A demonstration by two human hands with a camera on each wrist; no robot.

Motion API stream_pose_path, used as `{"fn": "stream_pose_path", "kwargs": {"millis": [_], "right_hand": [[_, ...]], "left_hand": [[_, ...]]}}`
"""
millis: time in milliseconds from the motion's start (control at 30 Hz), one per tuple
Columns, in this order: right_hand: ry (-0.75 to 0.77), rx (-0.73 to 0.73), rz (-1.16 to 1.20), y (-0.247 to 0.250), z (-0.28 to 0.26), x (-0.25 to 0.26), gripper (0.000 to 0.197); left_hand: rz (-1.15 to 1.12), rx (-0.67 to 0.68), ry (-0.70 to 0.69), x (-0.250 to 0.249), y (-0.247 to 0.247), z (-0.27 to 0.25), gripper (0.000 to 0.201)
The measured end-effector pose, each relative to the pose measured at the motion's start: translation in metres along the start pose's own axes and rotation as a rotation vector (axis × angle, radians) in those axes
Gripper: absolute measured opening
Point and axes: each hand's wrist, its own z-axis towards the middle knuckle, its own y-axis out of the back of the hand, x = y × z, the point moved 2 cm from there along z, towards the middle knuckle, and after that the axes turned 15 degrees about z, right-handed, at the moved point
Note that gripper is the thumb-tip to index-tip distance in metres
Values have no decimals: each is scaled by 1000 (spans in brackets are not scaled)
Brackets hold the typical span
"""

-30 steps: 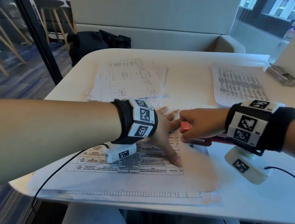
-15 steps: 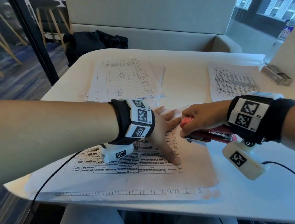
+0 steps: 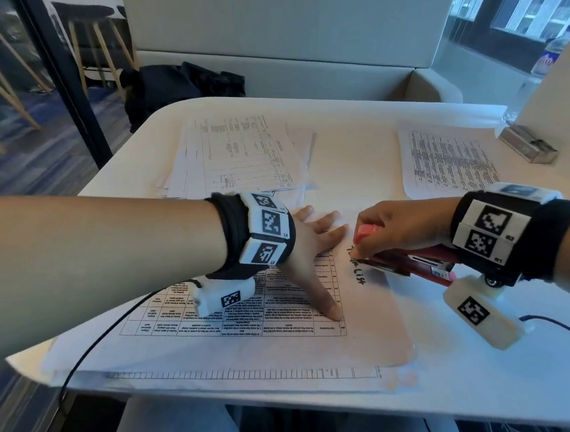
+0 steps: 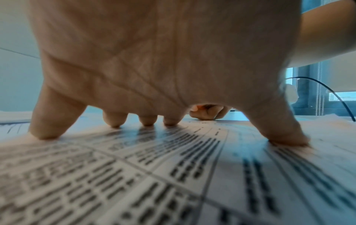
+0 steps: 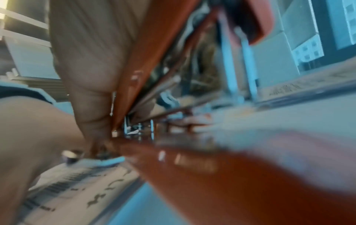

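A stack of printed sheets (image 3: 266,344) with tables lies at the near edge of the white table (image 3: 366,161). My left hand (image 3: 318,252) lies flat on it, fingers spread, and in the left wrist view its fingertips (image 4: 113,121) and thumb press the top printed sheet (image 4: 134,175). My right hand (image 3: 395,231) grips a red stapler (image 3: 413,263) from above, over the stack's far right corner beside handwritten words. Close up, the red stapler (image 5: 221,175) stands with its jaws apart and my right hand (image 5: 90,73) on its upper arm. Whether the paper lies between the jaws I cannot tell.
Another pile of printed sheets (image 3: 240,154) lies behind my left arm. More printed pages (image 3: 451,164) lie at the back right, near a small metal box (image 3: 527,146). A black bag (image 3: 181,91) sits on the bench behind the table. Cables hang from both wrist cameras.
My right hand has lifted the stapler's front off the paper and drawn it slightly right, uncovering handwritten words. My left hand has stayed flat on the sheets.
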Motion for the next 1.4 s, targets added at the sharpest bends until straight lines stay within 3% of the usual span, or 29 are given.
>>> {"fn": "stream_pose_path", "kwargs": {"millis": [167, 333, 633, 767, 833, 967, 1033, 1200, 1400], "right_hand": [[62, -71, -156, -2, -4, 7, 27], [148, -170, -329, -10, -2, 9, 38], [236, -244, -426, -9, -8, 1, 35], [227, -193, -441, -5, -15, 0, 70], [215, -151, -512, -9, -17, 0, 78], [214, -122, -572, -15, -16, 1, 73], [225, -124, -587, -14, -15, 3, 69], [254, -102, -625, -16, -16, 9, 66], [247, -106, -623, -17, -18, 12, 63]], "left_hand": [[-34, 18, -35, 4, 6, -4, 139], [0, 4, -28, 2, 10, -6, 136], [67, -28, 4, -7, 14, -6, 136], [124, -84, 1, -13, 15, -13, 129], [128, -115, -12, -14, 17, -15, 118], [74, -307, -39, -16, 26, -17, 64], [43, -379, -33, -20, 31, -15, 47], [16, -398, 1, -24, 38, -7, 18], [-44, -389, 16, -28, 38, -3, 12]]}}
